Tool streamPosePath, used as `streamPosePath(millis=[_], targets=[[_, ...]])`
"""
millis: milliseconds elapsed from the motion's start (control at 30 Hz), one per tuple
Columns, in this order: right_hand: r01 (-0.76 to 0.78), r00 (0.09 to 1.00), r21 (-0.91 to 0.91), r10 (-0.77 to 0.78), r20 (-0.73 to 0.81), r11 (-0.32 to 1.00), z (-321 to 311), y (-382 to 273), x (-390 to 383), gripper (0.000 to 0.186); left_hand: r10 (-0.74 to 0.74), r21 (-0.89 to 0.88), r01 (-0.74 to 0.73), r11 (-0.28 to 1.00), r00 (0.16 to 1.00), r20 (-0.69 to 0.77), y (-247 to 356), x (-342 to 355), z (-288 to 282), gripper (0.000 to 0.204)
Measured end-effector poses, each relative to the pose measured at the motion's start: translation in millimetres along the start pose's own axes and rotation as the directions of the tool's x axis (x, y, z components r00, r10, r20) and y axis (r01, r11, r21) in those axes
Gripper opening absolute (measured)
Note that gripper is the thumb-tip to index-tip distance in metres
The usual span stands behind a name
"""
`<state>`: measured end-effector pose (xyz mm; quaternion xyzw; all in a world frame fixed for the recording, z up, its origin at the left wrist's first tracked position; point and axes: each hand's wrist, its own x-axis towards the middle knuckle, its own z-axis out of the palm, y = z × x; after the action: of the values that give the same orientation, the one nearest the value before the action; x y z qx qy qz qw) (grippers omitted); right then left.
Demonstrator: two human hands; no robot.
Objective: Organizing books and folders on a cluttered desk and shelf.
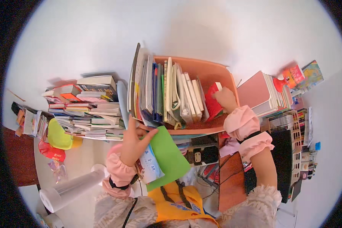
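An orange bin (193, 64) stands in front of me, with a row of upright books and folders (178, 91) filling its left and middle part. At the bin's right end, my right hand (226, 99) is closed on the upper corner of a red book (212, 100), which leans to the right. Before the bin's front edge, my left hand (132, 142) holds a bright green booklet (169, 155) with its thumb across the top corner. A smaller white-and-blue booklet (151, 165) lies against the green one; my left palm partly hides it.
Stacked books (91, 110) rise left of the bin, and a pink-covered stack (256, 91) stands to its right. A yellow-green bin (60, 135) and a white cylindrical appliance (72, 190) are at the lower left. Cables run below the bin, beside a reddish-brown surface (231, 186).
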<state>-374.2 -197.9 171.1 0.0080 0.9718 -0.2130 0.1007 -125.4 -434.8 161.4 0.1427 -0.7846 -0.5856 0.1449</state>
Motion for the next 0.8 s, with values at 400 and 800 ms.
streamPosePath(millis=[400, 800], targets=[[0.096, 0.995, 0.196, -0.089, -0.045, 0.976, 22, 80, 35, 0.04, 0.112, 0.008, -0.112, 0.994, 0.992, 0.064, -6, 9, 11, 0.087], [-0.029, 0.996, 0.248, 0.007, 0.089, 0.968, 3, 28, -3, 0.059, 0.074, 0.041, -0.078, 0.996, 0.993, 0.092, -7, 6, -4, 0.053]])
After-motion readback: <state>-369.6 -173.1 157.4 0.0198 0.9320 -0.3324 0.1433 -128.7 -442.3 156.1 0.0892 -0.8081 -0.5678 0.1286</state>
